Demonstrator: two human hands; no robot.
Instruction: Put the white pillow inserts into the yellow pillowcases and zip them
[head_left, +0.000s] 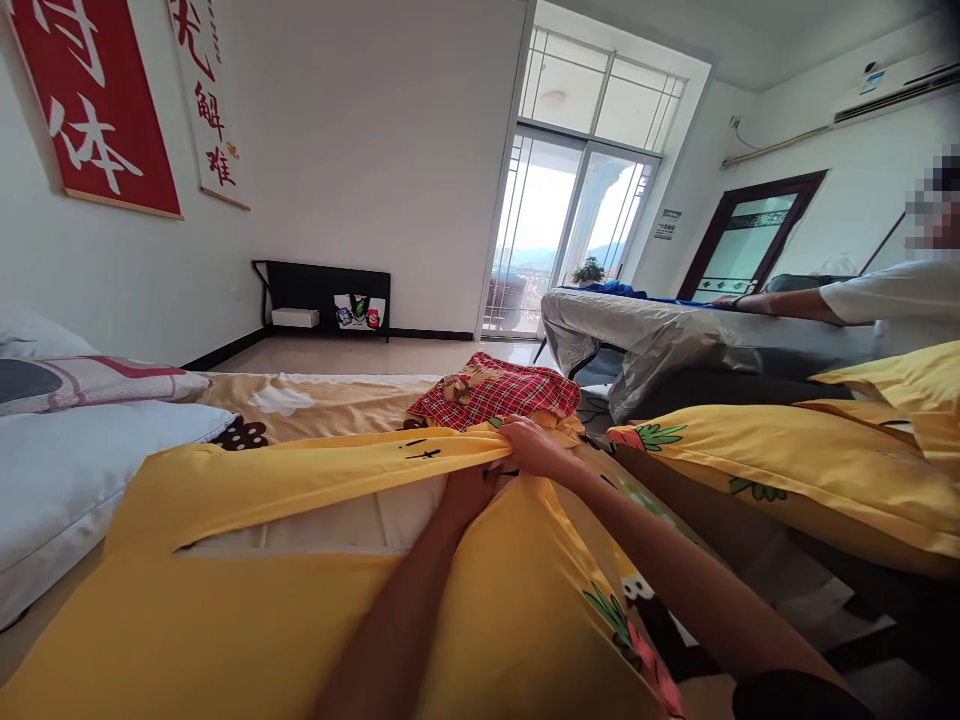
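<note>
A yellow pillowcase with printed carrots lies in front of me, around a white pillow that shows through its long opening. My right hand is closed on the fabric at the right end of the opening's upper edge. Just below it, my left hand reaches in under that yellow edge at the same corner. The cloth and my right hand hide most of the left fingers, so their grip does not show. Behind my hands lies a red plaid cloth piece with a bear print.
White pillows lie at the left on a tan patterned sheet. Another yellow carrot-print pillow is at the right. Beyond it, a person's arm rests on a plastic-covered table. A black low shelf stands by the wall.
</note>
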